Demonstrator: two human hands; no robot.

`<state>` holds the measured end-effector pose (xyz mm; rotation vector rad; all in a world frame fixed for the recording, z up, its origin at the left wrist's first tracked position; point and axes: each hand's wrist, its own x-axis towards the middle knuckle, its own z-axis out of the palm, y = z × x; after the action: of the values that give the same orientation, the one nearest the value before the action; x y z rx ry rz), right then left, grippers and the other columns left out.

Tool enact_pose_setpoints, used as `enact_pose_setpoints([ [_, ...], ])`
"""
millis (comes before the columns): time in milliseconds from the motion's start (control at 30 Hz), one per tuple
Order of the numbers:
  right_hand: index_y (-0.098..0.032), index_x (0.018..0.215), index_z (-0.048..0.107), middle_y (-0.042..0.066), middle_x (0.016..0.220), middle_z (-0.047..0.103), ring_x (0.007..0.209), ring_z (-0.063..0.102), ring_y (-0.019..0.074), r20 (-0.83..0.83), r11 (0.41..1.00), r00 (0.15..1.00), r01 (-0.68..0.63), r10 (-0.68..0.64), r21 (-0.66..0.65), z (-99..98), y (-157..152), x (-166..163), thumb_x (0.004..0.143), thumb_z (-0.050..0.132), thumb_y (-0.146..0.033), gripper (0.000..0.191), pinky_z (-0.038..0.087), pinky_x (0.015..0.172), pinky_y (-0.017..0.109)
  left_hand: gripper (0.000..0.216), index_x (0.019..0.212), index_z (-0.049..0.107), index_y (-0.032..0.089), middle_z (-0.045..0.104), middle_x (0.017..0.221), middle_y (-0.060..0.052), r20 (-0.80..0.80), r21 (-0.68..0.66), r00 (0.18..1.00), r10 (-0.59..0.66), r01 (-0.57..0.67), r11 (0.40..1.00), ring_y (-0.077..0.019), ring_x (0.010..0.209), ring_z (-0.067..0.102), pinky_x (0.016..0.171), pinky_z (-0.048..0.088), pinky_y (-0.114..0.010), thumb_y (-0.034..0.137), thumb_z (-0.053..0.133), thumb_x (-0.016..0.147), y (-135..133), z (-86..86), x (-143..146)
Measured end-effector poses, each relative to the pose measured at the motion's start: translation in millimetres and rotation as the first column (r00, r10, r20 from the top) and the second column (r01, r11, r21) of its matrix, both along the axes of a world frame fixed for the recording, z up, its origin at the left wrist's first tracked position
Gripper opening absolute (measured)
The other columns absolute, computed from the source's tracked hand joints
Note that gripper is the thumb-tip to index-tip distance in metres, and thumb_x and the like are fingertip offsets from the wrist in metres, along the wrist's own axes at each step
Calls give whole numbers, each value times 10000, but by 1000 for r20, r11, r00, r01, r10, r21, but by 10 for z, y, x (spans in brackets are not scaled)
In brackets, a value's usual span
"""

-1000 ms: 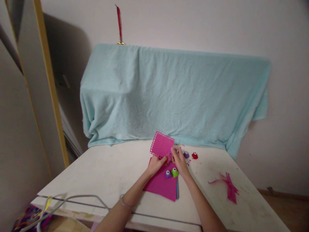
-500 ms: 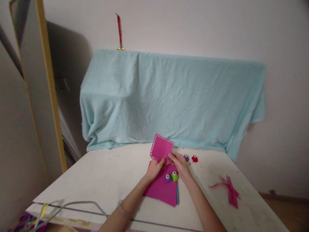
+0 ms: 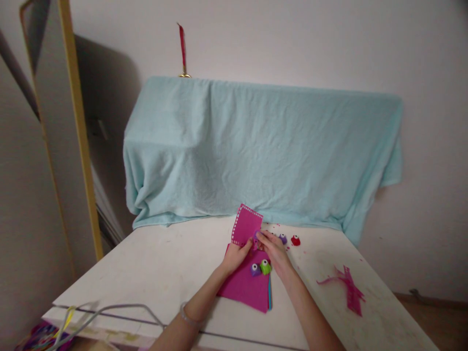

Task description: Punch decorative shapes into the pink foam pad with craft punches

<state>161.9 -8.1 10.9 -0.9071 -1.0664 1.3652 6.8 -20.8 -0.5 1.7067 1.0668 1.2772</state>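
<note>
The left hand (image 3: 234,259) is closed, thumb pressed over the lower edge of a pink sheet (image 3: 247,225) bordered with small holes, while the right hand (image 3: 274,249) curls its fingers narrowly around a small purple punch (image 3: 258,235) at the sheet's lower right corner. Just below, an eyed purple piece (image 3: 255,269) and a green one (image 3: 265,266) sit on the paper stack (image 3: 244,293) on the worktop (image 3: 157,265).
</note>
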Motion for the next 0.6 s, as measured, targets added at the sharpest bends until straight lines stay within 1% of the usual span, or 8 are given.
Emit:
enact_pose_setpoints([
  [100,-173,867,715,-14,622,607,560,487,117,17,1000,1000,0,0,-19,-11,5,14,639,820,-475,392,353,549,250,370,1128,634,165,696,1111,-74,-34,5,999,4,-3,1000,-203,1024,636,959,468,-319,410,422,949,-15,29,-10],
  [200,-166,869,714,-21,591,584,535,458,106,21,1000,1000,-18,19,-20,-10,-1,25,663,813,-452,367,326,532,245,366,1132,628,162,696,1094,-74,-58,44,998,-11,14,999,-198,1008,634,954,466,-316,401,417,952,-21,63,-32],
  [367,-164,856,718,11,698,641,571,485,108,-43,997,997,-70,69,-14,-4,-18,9,662,826,-403,327,349,558,249,372,1010,661,151,708,1004,-79,-139,39,989,-47,53,998,-203,917,644,896,489,-319,413,404,952,5,95,-75],
  [467,-163,855,722,26,741,664,585,506,114,-89,997,994,-64,60,-35,-24,-13,-5,635,846,-382,334,364,570,254,384,954,665,147,709,929,-83,-169,32,984,-50,56,998,-210,876,643,862,498,-321,427,403,948,22,90,-79],
  [533,-165,857,723,31,749,671,593,520,120,-116,997,992,-49,42,-61,-36,-9,-8,618,858,-371,342,373,577,258,384,962,663,148,708,921,-83,-166,32,985,-44,50,998,-210,873,642,857,498,-319,431,404,947,21,82,-73],
  [600,-167,860,722,35,759,674,609,535,126,-135,996,990,-43,32,-76,-36,-12,-7,620,859,-359,336,381,585,260,378,1004,657,151,708,965,-85,-147,37,988,-36,42,998,-210,904,642,873,493,-315,429,406,948,13,74,-66],
])
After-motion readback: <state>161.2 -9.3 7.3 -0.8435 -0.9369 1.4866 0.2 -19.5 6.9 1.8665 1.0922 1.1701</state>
